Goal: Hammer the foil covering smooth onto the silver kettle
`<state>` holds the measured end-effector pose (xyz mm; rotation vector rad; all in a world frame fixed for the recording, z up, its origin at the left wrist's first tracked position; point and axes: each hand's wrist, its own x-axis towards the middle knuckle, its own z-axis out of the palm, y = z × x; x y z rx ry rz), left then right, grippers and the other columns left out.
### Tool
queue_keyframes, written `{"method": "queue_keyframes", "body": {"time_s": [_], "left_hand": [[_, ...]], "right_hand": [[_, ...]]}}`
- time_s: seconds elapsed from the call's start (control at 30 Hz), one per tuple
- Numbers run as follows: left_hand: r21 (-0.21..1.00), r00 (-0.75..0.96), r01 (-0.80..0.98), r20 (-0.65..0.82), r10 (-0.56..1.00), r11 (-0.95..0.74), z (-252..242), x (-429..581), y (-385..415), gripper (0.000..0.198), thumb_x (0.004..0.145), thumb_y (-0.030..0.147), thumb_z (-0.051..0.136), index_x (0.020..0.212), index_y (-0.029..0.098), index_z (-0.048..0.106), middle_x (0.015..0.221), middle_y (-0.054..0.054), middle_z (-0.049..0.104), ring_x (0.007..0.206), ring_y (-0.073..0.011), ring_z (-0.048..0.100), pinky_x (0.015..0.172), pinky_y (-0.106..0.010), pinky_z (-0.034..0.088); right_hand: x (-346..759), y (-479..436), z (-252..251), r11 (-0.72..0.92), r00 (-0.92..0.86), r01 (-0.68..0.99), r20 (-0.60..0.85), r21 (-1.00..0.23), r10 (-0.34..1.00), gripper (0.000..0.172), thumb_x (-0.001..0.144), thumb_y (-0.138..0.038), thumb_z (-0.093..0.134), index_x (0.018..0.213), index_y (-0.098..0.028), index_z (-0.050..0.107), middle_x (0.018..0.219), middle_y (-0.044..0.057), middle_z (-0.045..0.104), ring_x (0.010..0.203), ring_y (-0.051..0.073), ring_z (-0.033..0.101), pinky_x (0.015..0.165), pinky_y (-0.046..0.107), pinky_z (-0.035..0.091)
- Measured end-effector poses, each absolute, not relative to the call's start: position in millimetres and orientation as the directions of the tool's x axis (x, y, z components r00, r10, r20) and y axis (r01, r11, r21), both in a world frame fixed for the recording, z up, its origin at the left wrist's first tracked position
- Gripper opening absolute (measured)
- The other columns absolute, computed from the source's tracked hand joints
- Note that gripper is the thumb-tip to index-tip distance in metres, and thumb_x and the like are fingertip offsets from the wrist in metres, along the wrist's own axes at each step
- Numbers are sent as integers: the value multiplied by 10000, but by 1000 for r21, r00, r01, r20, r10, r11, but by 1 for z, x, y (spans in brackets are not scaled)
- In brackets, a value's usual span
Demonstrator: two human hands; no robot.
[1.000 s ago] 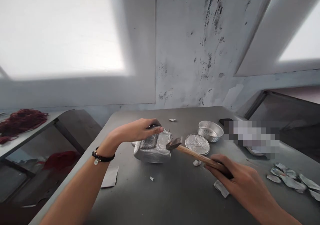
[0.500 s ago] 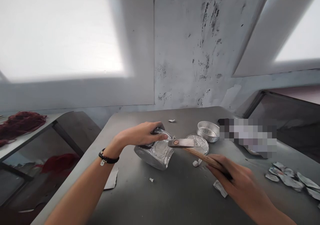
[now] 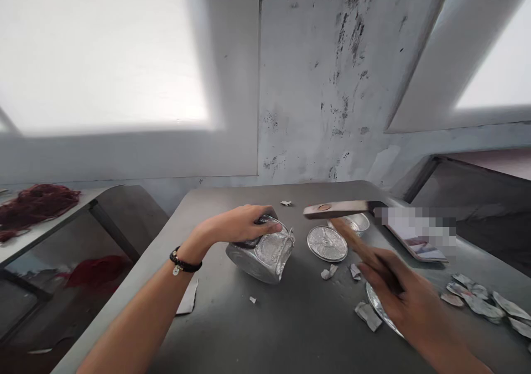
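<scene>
My left hand (image 3: 240,224) grips the top of a dented, crushed aluminium pot (image 3: 265,255) that lies tilted on the grey metal table (image 3: 290,318). My right hand (image 3: 398,294) is closed round the wooden handle of a hammer (image 3: 336,211). The hammer head is raised above the table, to the right of the pot and clear of it, and is blurred by motion. A round aluminium lid (image 3: 327,243) lies flat just right of the pot.
A small perforated aluminium bowl (image 3: 355,222) sits behind the hammer. Metal scraps (image 3: 481,299) lie at the right, smaller bits near the lid. A blurred-out flat item (image 3: 417,241) lies at the back right. Red thread (image 3: 35,202) rests on a side table at the left.
The hammer has lifted up and to the right, away from the pot it was touching. The pot is tilted more toward the right. My left hand stays on it.
</scene>
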<state>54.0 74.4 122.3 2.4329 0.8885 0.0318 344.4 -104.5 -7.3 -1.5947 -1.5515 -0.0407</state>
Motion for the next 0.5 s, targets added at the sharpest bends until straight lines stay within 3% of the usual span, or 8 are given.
{"method": "queue_keyframes", "body": {"time_s": [0.1, 0.23, 0.33, 0.5], "left_hand": [[546, 801, 566, -187, 569, -618, 128, 45, 80, 533, 1031, 705, 540, 1191, 212, 665, 1130, -84, 753, 965, -262, 690, 763, -341, 487], [594, 828, 520, -173, 534, -614, 135, 36, 84, 551, 994, 656, 662, 1325, 217, 671, 1265, -106, 747, 1096, -297, 699, 846, -368, 520], [581, 826, 523, -163, 540, -624, 139, 32, 82, 539, 959, 617, 735, 1342, 243, 672, 1319, -107, 734, 1136, -317, 691, 867, -384, 526], [491, 815, 558, -173, 553, -669, 143, 29, 75, 469, 913, 588, 795, 1223, 250, 699, 1219, -79, 764, 1041, -306, 713, 799, -368, 531]], "right_hand": [[352, -106, 2, 115, 319, 789, 563, -604, 763, 278, 1062, -542, 551, 1137, -296, 656, 582, -77, 540, 417, 146, 451, 421, 271, 378], [354, -105, 9, 88, 350, 807, 592, -585, 726, 321, 1064, -564, 548, 1172, -288, 670, 849, 9, 688, 641, 183, 611, 511, 287, 431], [353, -104, 10, 141, 292, 841, 656, -523, 696, 283, 1070, -545, 562, 1170, -305, 674, 1034, 37, 712, 861, 208, 681, 587, 272, 491], [356, -104, 2, 217, 145, 900, 731, -377, 667, 210, 1090, -467, 580, 1196, -326, 694, 1074, 23, 728, 860, 182, 723, 559, 264, 485]]}}
